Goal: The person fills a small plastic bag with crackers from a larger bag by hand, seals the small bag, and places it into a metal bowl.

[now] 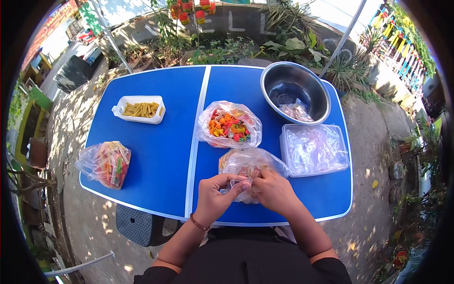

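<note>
My left hand (218, 191) and my right hand (274, 190) meet over a clear plastic bag (269, 158) of pale items near the table's front edge. Fingers of both hands pinch a small piece of clear plastic between them. Just beyond lies an open clear bag (230, 127) of orange, red, yellow and green pieces. To the right is a clear container (314, 150) full of small plastic packets. A steel basin (268, 90) behind it holds a few packets.
At the left of the blue table (161, 161) are a white tray (158, 118) with yellowish sticks and a bag (111, 164) of colorful items. A dark stool (134, 225) stands by the front edge. Two metal poles rise behind the table.
</note>
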Demonstrator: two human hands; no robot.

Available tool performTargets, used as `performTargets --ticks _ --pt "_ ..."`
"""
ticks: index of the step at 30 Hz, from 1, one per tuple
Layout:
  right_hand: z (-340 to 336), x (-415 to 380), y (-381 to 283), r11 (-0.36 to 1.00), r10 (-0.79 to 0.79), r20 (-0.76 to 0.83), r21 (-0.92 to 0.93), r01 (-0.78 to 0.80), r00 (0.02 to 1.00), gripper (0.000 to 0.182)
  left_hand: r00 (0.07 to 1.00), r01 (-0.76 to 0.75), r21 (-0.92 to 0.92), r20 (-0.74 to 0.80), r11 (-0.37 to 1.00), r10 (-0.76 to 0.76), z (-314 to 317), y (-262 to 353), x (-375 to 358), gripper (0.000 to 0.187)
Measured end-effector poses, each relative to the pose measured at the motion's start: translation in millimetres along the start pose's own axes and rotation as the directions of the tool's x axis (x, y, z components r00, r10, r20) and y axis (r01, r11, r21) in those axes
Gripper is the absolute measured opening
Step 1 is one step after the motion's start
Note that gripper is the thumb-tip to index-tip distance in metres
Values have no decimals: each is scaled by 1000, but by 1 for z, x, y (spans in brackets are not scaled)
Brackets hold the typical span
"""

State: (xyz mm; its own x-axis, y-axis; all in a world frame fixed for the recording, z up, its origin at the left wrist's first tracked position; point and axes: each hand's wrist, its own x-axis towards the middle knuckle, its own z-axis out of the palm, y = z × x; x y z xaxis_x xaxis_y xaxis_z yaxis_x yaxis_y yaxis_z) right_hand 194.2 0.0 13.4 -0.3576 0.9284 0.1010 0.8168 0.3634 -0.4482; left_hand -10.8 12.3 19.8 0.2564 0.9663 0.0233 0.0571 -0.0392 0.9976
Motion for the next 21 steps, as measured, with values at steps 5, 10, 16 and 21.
performTargets --ticks 5,10,16,21 --pt "-6 2 3 993 80 91 74 -87 993 15 996 77 -10 46 997 -77 -3 0 -2 21" --pt "-31 6 -4 894 88 -239 447 28 967 17 999 35 -36 41 999 -34 2 -3 -1 26" --pt "-43 4 -13 795 36 -277 590 141 960 15 997 7 -35 81 999 -4 6 4 1 27" --pt "-43 0 -12 753 68 -169 655 61 983 12 992 35 -71 123 997 -26 7 5 1 27"
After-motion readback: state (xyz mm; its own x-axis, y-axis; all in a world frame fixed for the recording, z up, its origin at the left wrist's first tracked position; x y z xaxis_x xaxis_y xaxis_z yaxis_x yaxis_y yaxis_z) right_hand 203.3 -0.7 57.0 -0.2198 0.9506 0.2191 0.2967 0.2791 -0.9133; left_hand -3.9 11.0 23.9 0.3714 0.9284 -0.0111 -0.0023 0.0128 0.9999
